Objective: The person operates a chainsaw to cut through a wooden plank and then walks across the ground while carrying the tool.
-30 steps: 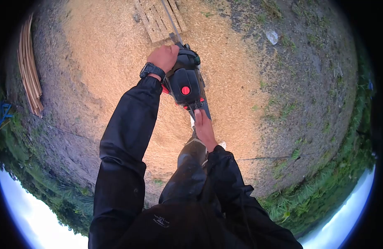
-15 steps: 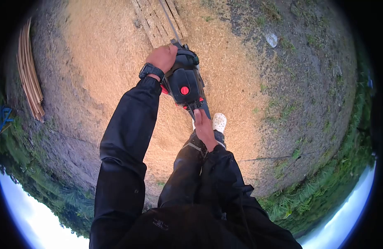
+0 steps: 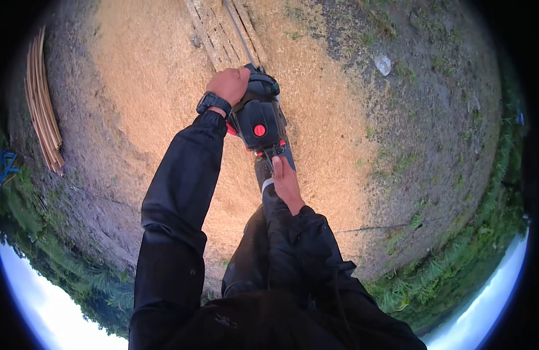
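A black chainsaw point(image 3: 262, 111) with a red round knob on its cover is held out in front of my legs. My left hand point(image 3: 230, 84) is closed round its front handle, and a black watch sits on that wrist. At the back of the saw my right hand point(image 3: 286, 181) grips the rear handle; some of its fingers are hidden underneath. The guide bar point(image 3: 239, 29) points away from me, over wooden planks point(image 3: 214, 29) lying on the ground. Where the bar's tip ends is out of view.
Pale sawdust point(image 3: 147, 81) covers the ground around the saw. A stack of long wooden strips point(image 3: 43, 105) lies at the far left. On the right a whitish stone-like object point(image 3: 382, 65) rests on dark soil with grass patches. A blue object point(image 3: 8, 166) stands at the left edge.
My legs have shifted; the white shoe that showed beside my right hand is now out of sight. The chainsaw stays almost in place, both hands still on it.
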A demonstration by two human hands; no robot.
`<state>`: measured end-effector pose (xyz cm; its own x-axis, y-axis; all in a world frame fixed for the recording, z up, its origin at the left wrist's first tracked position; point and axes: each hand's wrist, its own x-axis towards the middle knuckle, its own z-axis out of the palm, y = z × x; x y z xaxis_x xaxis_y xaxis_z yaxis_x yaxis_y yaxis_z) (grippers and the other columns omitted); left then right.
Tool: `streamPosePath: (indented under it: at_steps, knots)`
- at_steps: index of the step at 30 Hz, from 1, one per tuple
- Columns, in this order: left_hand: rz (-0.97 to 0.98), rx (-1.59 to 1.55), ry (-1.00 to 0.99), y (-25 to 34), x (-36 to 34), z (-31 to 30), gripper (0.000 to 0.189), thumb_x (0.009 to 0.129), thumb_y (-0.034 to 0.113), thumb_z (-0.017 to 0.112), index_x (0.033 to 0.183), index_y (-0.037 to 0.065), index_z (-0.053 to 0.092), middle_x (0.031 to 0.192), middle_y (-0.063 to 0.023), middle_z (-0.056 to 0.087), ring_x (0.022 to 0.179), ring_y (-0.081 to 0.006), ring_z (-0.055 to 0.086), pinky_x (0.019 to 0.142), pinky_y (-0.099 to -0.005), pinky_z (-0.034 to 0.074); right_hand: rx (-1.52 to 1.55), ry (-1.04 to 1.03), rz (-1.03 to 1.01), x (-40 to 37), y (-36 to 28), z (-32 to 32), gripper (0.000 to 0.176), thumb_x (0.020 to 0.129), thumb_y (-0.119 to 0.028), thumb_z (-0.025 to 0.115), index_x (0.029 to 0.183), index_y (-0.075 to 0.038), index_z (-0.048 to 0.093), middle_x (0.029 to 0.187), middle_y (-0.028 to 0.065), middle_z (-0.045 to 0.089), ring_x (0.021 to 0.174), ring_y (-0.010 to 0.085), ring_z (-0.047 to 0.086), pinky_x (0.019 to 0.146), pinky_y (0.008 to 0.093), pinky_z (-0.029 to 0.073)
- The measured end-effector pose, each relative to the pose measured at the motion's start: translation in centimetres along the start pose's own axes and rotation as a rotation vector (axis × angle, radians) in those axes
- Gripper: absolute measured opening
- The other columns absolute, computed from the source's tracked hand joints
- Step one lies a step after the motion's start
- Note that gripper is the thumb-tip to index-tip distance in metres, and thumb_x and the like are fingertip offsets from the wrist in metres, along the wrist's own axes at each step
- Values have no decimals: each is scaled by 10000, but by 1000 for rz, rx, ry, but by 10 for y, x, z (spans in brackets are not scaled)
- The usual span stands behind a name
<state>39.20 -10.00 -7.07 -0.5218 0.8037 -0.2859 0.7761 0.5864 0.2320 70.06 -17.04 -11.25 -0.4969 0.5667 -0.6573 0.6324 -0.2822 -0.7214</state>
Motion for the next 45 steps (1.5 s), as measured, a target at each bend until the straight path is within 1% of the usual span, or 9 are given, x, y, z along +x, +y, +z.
streamPosePath:
  at_steps: [3, 18, 20, 24, 26, 29, 39, 41, 45]
  knots:
    - [56, -20, 54, -3, 7, -11, 368, 1007, 300, 397, 949, 10, 616, 912, -275, 693, 855, -497, 668, 766, -585, 538, 11, 11, -20, 13, -7, 4, 498, 1085, -486, 359, 1225, -57, 571, 972, 300, 685, 977, 553, 617, 831, 601, 458]
    - [-124, -184, 35, -5, 36, -43, 582, 989, 446, 377, 919, -14, 726, 960, -312, 687, 931, -512, 660, 876, -559, 524, 13, -7, 13, 44, -30, 13, 486, 1084, -479, 361, 1243, -74, 577, 985, 322, 681, 994, 564, 604, 847, 608, 454]
    - [-215, -118, -38, -5, 44, -51, 543, 1017, 396, 333, 1013, 28, 733, 1040, -252, 715, 970, -475, 678, 889, -549, 539, 24, -2, 10, 48, -39, 12, 481, 1084, -475, 362, 1233, -71, 576, 984, 322, 681, 996, 565, 602, 846, 608, 454]
    - [-204, -126, -56, -9, 52, -54, 565, 1019, 413, 327, 1008, 25, 738, 1041, -250, 716, 975, -480, 676, 901, -555, 534, 42, 2, 3, 55, -47, 12, 471, 1085, -468, 367, 1212, -65, 574, 986, 320, 679, 1001, 561, 602, 843, 610, 453]
    - [-153, -182, 50, -12, 52, -48, 600, 979, 456, 373, 909, -25, 725, 934, -324, 681, 932, -524, 658, 878, -556, 523, 38, -17, 32, 55, -51, 9, 468, 1085, -468, 369, 1204, -64, 574, 989, 318, 678, 1005, 559, 602, 843, 609, 453]
    - [-181, -186, 46, -14, 57, -48, 601, 984, 455, 371, 910, -27, 722, 933, -324, 681, 928, -526, 657, 877, -556, 524, 35, -28, 48, 57, -53, 10, 471, 1085, -471, 367, 1207, -65, 573, 990, 314, 679, 1005, 556, 604, 840, 607, 454]
    - [-104, -180, 38, -26, 84, -69, 587, 993, 439, 368, 915, -31, 711, 956, -313, 687, 919, -526, 658, 869, -565, 522, 24, -13, 15, 78, -81, 12, 501, 1087, -480, 363, 1235, -53, 579, 1007, 306, 685, 996, 551, 610, 841, 596, 462]
    - [-143, -115, 14, -30, 91, -61, 563, 1016, 408, 345, 956, 18, 748, 992, -262, 716, 958, -483, 676, 901, -550, 534, 32, -8, 10, 81, -80, 14, 499, 1088, -477, 364, 1235, -51, 578, 1008, 308, 684, 993, 550, 612, 840, 596, 462]
    - [-121, -94, -1, -32, 95, -60, 556, 1014, 404, 345, 966, 27, 751, 997, -257, 718, 961, -480, 679, 904, -543, 537, 49, -18, 25, 82, -83, 14, 485, 1088, -470, 371, 1232, -57, 580, 1014, 312, 682, 994, 551, 614, 840, 598, 462]
